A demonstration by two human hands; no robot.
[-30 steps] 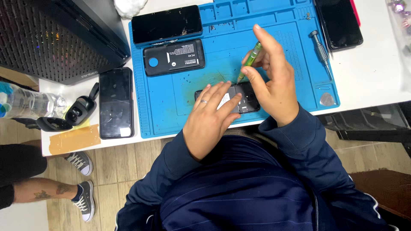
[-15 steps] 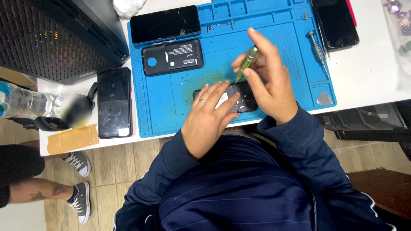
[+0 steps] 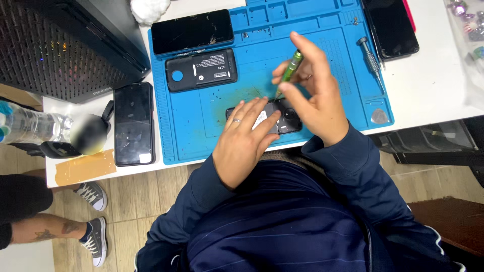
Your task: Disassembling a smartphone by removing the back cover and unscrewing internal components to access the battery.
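Note:
A small dark opened phone lies near the front edge of the blue repair mat. My left hand lies flat on it, fingers pressing it down, a ring on one finger. My right hand grips a green-handled screwdriver upright, its tip touching the phone's upper edge.
On the mat lie a black back cover and a cracked black phone. Another phone sits left of the mat, one more at the top right. A grey screwdriver, a pick, a water bottle and a computer case surround it. Another person's legs stand at left.
My right hand has shifted the green screwdriver slightly, keeping its tip at the phone. The left hand stays pressed on the phone.

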